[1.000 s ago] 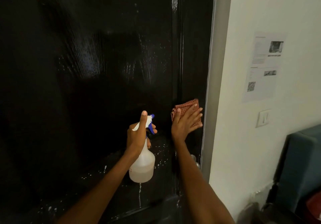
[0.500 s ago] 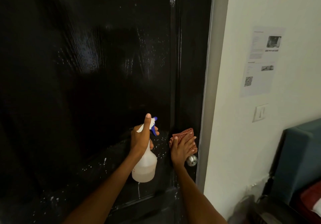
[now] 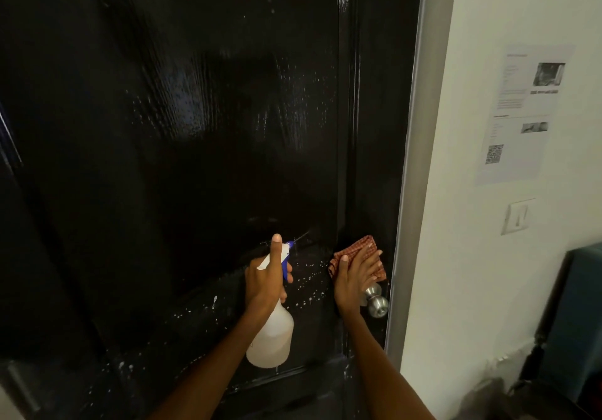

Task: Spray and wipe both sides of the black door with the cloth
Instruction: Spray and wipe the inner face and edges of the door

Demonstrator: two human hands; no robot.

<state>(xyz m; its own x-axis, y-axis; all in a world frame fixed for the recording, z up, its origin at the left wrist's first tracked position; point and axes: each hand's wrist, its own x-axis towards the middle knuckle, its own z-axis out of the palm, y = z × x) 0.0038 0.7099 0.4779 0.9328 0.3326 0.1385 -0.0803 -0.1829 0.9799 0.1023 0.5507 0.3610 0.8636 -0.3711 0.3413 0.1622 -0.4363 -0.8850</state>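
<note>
The glossy black door point(image 3: 182, 146) fills the left and centre of the head view, wet with streaks and white droplets. My left hand point(image 3: 265, 281) grips the neck of a white spray bottle point(image 3: 272, 338) with a blue trigger, its nozzle aimed at the door; a thin jet leaves the nozzle. My right hand point(image 3: 353, 278) presses a reddish checked cloth point(image 3: 358, 248) flat against the door's right stile, just above the silver door knob point(image 3: 376, 300). Most of the cloth is hidden under my fingers.
A grey door frame point(image 3: 420, 146) runs down the right of the door. On the white wall hang a printed sheet point(image 3: 521, 113) with a QR code and a light switch point(image 3: 518, 216). A dark teal piece of furniture point(image 3: 573, 315) stands at the lower right.
My right hand slid the cloth down the door's right stile from above to beside the knob. My left hand stayed put with the bottle, and a jet now comes from the nozzle.
</note>
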